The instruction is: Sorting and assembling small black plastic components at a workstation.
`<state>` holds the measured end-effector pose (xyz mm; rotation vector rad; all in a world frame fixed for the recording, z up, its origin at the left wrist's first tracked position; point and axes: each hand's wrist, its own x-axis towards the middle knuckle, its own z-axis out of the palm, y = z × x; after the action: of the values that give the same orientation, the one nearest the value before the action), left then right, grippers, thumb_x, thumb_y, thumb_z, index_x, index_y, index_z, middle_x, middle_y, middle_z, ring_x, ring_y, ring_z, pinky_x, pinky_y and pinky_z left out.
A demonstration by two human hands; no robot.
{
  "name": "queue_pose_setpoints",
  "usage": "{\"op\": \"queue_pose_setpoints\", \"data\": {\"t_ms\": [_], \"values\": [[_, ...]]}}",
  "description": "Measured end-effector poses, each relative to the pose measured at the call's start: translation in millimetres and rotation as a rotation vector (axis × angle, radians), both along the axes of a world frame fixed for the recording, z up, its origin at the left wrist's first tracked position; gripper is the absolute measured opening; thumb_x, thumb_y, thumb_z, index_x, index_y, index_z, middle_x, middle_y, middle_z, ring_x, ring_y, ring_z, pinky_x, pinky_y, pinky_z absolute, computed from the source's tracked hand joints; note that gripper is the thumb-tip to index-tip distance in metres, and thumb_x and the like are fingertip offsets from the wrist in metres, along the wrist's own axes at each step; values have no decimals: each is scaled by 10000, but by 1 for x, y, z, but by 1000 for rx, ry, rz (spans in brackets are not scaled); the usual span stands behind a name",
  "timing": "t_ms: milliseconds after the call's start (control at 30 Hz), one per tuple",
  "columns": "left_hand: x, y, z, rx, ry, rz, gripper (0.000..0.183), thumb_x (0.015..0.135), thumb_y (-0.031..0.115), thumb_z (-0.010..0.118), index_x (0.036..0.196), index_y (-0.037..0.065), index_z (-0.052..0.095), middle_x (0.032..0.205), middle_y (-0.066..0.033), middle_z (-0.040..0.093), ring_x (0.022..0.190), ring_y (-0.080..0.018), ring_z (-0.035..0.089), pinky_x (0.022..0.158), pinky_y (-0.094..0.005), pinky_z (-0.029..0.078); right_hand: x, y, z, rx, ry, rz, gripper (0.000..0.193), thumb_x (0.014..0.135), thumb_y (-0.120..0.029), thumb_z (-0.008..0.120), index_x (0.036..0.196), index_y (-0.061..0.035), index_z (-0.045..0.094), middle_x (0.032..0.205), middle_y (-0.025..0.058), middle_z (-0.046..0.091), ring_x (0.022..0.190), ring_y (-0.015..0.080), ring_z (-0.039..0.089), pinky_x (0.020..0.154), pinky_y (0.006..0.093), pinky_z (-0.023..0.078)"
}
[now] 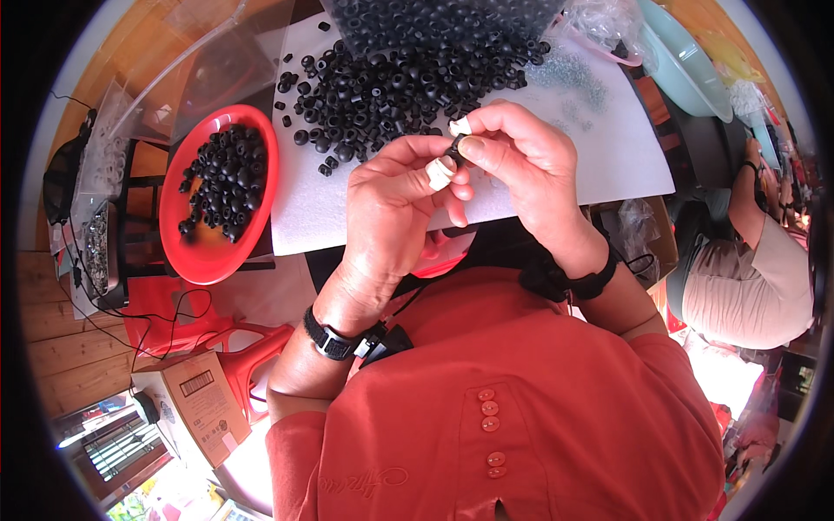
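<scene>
My left hand (391, 187) and my right hand (530, 165) meet over the near part of a white sheet (321, 213). Between their fingertips is a small black ring-like piece (454, 148), partly hidden by the fingers. Both hands are closed on it in a pinch. Pale tape wraps my left thumb and my right index fingertip. Just beyond the hands lies a heap of small black rounded pieces (391, 95), many with a hole. To the left, a red oval dish (269, 182) holds more such black pieces. Tiny clear pieces (569, 78) are scattered on the sheet at the right.
A clear plastic container (443, 22) of black pieces stands behind the heap. At the far right is a pale green basin (686, 65). Another person (751, 269) sits at the right. A red stool (252, 352) and a cardboard box (204, 404) stand at lower left, near loose cables.
</scene>
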<state>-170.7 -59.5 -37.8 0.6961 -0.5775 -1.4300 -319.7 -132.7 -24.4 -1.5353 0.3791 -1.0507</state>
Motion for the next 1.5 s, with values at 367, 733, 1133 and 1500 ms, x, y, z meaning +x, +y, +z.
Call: {"op": "queue_pose_setpoints", "data": {"t_ms": [367, 733, 1133, 1500], "values": [[-14, 6, 8, 67, -175, 108, 194, 932, 39, 626, 1079, -84, 599, 884, -154, 662, 686, -202, 634, 549, -285, 520, -13, -14, 4, 121, 240, 12, 48, 907, -10, 659, 933, 21, 634, 783, 34, 654, 681, 90, 633, 629, 248, 507], [-17, 2, 8, 83, -136, 123, 148, 901, -3, 648, 1023, -80, 615, 831, -124, 659, 646, -156, 621, 473, -244, 487, -15, -1, 4, -807, 384, -345, 185, 729, 4, 636, 885, -51, 551, 782, 70, 548, 674, 283, 579, 530, 388, 478], [-20, 2, 8, 106, -209, 160, 131, 896, 11, 669, 992, -65, 623, 729, -111, 649, 461, -127, 522, 417, -218, 431, -7, 8, -1, -831, 438, -442, 177, 727, -46, 668, 824, -62, 521, 796, 91, 558, 714, 309, 583, 515, 422, 459], [-23, 4, 19, 151, -304, 160, 118, 923, 30, 609, 986, -67, 630, 815, -134, 680, 572, -151, 612, 411, -262, 448, -2, 10, -15, -951, 420, -559, 297, 659, -27, 686, 859, -69, 471, 808, 83, 515, 681, 293, 553, 506, 400, 442]]}}
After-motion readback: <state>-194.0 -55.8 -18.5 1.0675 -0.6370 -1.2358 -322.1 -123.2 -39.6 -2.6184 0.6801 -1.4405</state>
